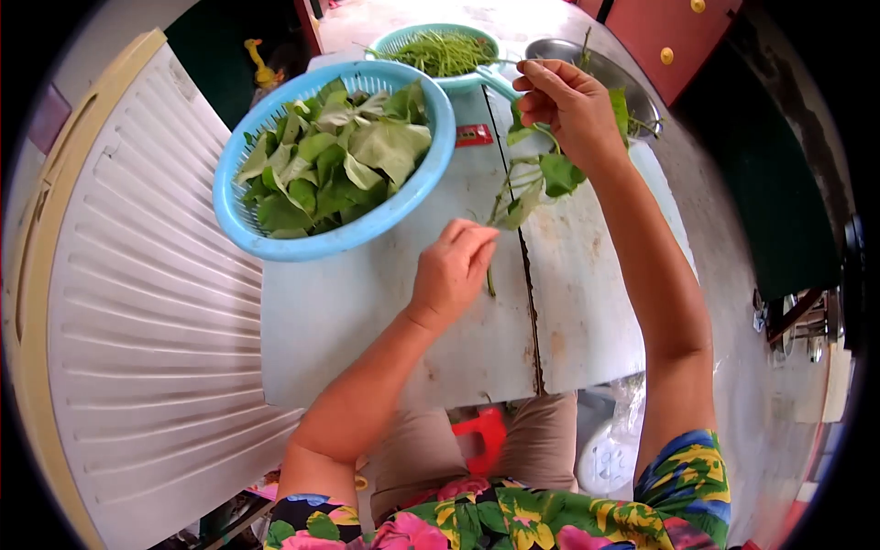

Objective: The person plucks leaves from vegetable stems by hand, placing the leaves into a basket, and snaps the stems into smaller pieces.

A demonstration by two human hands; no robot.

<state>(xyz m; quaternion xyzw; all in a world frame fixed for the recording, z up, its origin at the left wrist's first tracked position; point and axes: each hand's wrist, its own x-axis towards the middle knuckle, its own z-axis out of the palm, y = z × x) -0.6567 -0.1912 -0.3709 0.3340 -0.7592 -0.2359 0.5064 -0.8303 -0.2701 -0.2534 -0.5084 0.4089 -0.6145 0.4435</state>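
A leafy green vine [559,174] stretches over the table between my two hands. My left hand [449,270] is closed around its lower part, and the stem's end pokes out below the fingers. Farther up and to the right, my right hand [579,112] pinches a thin green stem, whose tip points left from the fingertips. Whether that stem is still joined to the vine I cannot tell. Left of the hands, a blue plastic basket [337,247] holds a heap of loose green leaves [339,156].
A smaller turquoise basket [500,46] with thin green stems [440,53] stands at the back. Beside it is a metal basin [632,78] with some greens. A red packet [474,135] lies on the grey table [596,312]. A ridged white panel [156,275] is at left.
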